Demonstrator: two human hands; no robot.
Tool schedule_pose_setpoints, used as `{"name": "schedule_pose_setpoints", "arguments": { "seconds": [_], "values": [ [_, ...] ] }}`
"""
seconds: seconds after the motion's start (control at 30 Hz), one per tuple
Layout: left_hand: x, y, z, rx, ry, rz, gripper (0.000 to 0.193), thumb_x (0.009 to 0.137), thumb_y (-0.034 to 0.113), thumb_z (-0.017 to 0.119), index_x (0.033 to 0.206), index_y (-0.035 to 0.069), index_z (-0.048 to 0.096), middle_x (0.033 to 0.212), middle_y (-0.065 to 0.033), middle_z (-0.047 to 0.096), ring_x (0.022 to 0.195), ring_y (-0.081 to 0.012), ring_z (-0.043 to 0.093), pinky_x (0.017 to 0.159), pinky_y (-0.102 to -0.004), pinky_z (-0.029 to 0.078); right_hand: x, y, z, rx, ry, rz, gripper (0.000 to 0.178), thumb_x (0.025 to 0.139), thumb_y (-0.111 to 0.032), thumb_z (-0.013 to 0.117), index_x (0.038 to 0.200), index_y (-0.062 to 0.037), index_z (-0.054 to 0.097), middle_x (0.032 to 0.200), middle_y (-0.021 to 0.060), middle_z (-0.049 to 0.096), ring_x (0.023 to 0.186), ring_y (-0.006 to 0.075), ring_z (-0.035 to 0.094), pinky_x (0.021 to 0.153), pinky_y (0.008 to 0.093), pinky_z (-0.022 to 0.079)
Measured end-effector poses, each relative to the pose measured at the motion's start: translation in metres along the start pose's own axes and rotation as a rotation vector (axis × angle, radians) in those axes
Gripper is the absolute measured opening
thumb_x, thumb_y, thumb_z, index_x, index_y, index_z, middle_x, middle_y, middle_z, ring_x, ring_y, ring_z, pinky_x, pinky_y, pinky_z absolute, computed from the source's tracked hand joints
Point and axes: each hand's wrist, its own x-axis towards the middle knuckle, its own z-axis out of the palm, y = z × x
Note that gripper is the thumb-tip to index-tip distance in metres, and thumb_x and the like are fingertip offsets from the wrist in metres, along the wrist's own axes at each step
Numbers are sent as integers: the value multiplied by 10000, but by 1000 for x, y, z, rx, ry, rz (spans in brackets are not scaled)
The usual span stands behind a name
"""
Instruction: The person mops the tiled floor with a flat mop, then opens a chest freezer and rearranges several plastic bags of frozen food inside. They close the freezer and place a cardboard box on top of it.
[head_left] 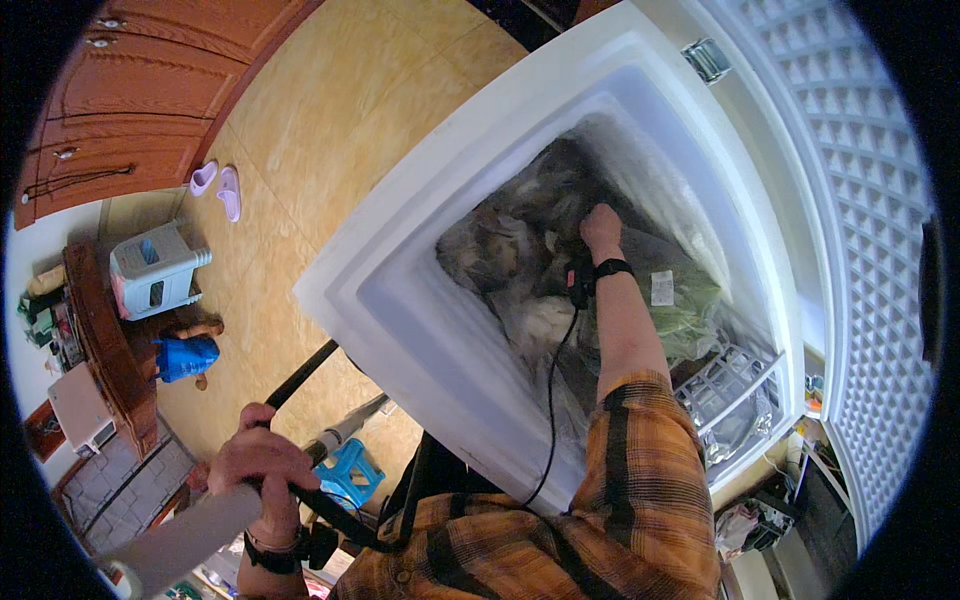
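A white chest freezer (420, 200) stands open in front of me, its inner walls coated with frost. My right hand (601, 231) reaches deep inside with curled fingers, touching the frozen goods; anything in its grip is hidden. Around it lie clear plastic bags (490, 245) with frosty contents that I cannot identify. A bag of something green (682, 312) with a white label (662, 288) is right of my wrist. At the lower left, my left hand (262, 462) is closed round a pale pole (190, 525), with a black strap or bar (305, 372) running past the fingers.
The raised freezer lid (850, 200) fills the right side. A wire basket (735, 390) sits in the freezer's near right corner. A black cable (551, 420) hangs from my right wrist device. A blue stool (352, 472), pink slippers (229, 192) and a grey-blue step stool (158, 268) stand on the floor.
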Motion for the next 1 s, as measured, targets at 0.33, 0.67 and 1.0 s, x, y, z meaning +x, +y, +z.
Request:
{"name": "schedule_pose_setpoints", "arguments": {
  "seconds": [0.33,0.67,1.0],
  "values": [
    [2,-23,-8,-169,-165,202,61,860,35,502,849,95,513,554,-3,562,551,-125,539,981,-427,345,-122,-29,-162,117,-746,-170,629,862,-498,602,633,87,577,586,148,596,479,229,606,439,340,496],
    [-3,-18,1,-350,-3,180,92,830,-50,509,819,31,550,566,-25,568,547,-113,535,933,-406,403,-280,17,-141,-475,-1052,-507,751,595,-609,739,987,28,670,945,172,683,891,334,647,768,441,501],
    [-6,-18,-1,-369,22,146,54,835,-60,552,867,-35,588,617,-53,594,551,-114,580,643,-277,493,-303,58,-103,-523,-819,-489,249,716,-68,580,925,22,682,1007,228,659,962,367,641,736,429,538]
  ]
}}
